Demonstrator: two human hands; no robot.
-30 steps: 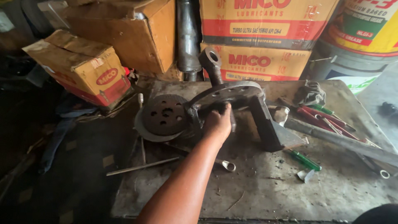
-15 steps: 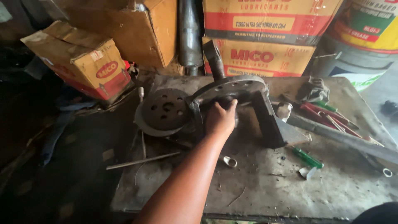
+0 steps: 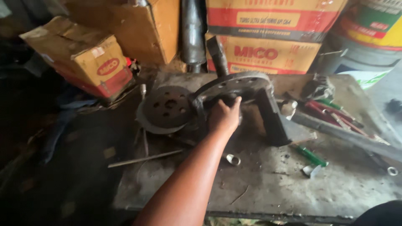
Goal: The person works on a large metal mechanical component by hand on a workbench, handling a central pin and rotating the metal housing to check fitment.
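Note:
My left hand [image 3: 226, 116] reaches in from the bottom and is closed on a dark metal part under a curved steel plate with holes [image 3: 234, 83]. That plate arches over the hand and rests on a thick upright block [image 3: 272, 119] to the right. Just left of my hand lies a round dark disc with several holes [image 3: 166, 109]. All of this stands on a dirty metal-topped bench [image 3: 268, 188]. My fingertips are hidden by the part. My right hand is out of sight.
A small metal ring [image 3: 233, 159] and a thin rod [image 3: 144, 159] lie near my forearm. A green-handled screwdriver [image 3: 312, 155], red-handled tools [image 3: 326, 111] and a long steel bar [image 3: 347, 136] lie on the right. Cardboard boxes [image 3: 90, 58] and a drum [image 3: 368, 33] stand behind.
My hand has stayed on the part under the curved plate, sliding slightly up. The view has shifted a little with my head.

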